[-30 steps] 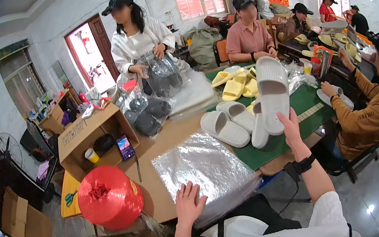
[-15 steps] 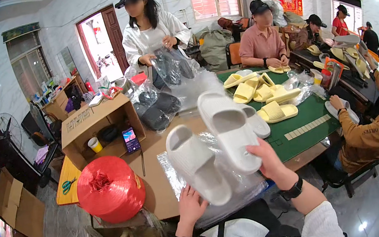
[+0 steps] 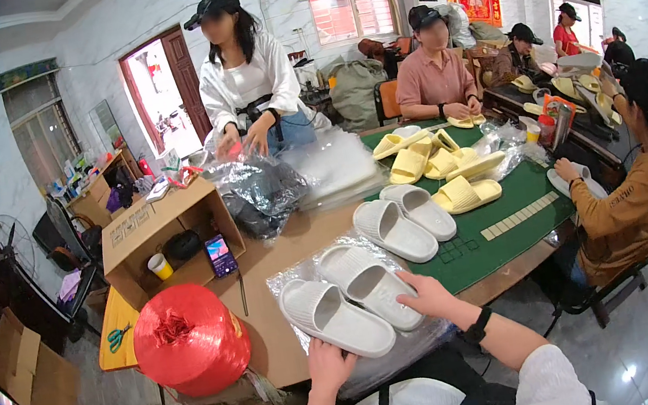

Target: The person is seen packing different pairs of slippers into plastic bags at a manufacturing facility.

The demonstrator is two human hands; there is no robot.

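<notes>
The left hand (image 3: 329,369) grips the heel end of the left white slipper (image 3: 335,318), fingers curled over its rim. The right hand (image 3: 426,298) lies with spread fingers on the heel end of the right white slipper (image 3: 369,286), holding it down. Both slippers lie sole-down, side by side and touching, on a clear plastic bag (image 3: 301,272) spread at the near edge of the brown table (image 3: 269,283), toes pointing away to the upper left.

Both forearms come up from the lower edge. The left wrist wears a black band and is bent upward; the right wrist, also with a black band, angles in from the right, palm down.

0.5 s ago the 2 slippers were held up off the table, tilted, above the bag; now they are flat on it. 1.0 s ago the right hand lifted them near the green mat while the left hand pressed the bag.

Just beyond the hands, 2 more white slippers (image 3: 403,222) lie across the edge of the green mat (image 3: 504,212). Yellow slippers (image 3: 444,166) are heaped farther back. A red twine spool (image 3: 191,340) stands left of the hands, with an open cardboard box (image 3: 144,231) behind it. A person in a white shirt (image 3: 248,87) handles plastic bags across the table; other people sit to the right.
</notes>
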